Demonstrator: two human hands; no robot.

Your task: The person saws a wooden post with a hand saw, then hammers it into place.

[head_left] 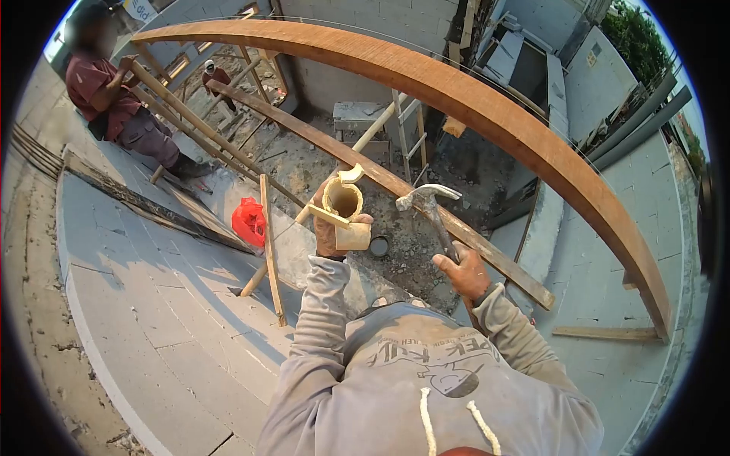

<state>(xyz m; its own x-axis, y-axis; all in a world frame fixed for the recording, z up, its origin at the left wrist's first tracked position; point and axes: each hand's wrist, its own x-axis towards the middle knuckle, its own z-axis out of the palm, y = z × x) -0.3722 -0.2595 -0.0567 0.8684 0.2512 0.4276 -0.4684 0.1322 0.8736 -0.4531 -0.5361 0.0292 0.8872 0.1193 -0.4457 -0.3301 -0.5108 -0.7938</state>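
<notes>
My left hand (pixel 328 232) is closed around a pale yellow hollow piece, like a short tube with a jagged rim (pixel 353 237), held up in front of my chest. A flat strip of the same colour crosses its front, and a curved bit juts up at the top. The fingers are partly hidden behind it. In my right hand (pixel 465 272) is a claw hammer (pixel 435 213), gripped by its handle with the metal head up, to the right of the yellow piece. A long wooden plank (pixel 365 169) passes behind both hands.
A large wooden beam (pixel 426 67) arches across the view. Grey block walls (pixel 175 319) stand on both sides. A red plastic bag (pixel 249 220) hangs near a wooden stick (pixel 271 258). One person (pixel 103 95) stands at left, another (pixel 216 78) lower down. Rubble covers the floor below.
</notes>
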